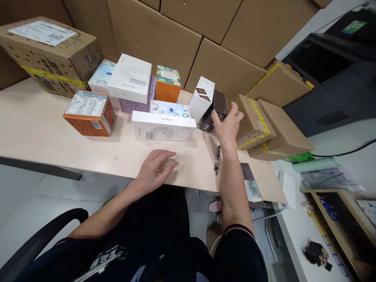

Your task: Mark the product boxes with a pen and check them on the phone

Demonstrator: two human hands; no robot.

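Note:
My right hand [229, 123] is at a dark brown box [219, 102] with "20%" printed on its side. The thumb overlaps the box's near face, while the fingers are spread apart past its right edge; a firm grip on it does not show. Close to the table's front edge, my left hand [157, 168] hovers or rests with loosely stretched fingers and nothing in it. Just beyond it a white power bank box [163, 127] stands on its long edge. Touching or near the dark box on its left is a tall white box [202, 96] with brown diamond shapes.
An orange box [89, 113], a flat white power bank box [131, 78], tissue packs [170, 109] and another orange box [167, 84] stand on the table [123, 152]. A pen [217, 160] lies near my right forearm. Cardboard boxes [254, 121] stand to the right; stacked cartons [158, 35] form the back.

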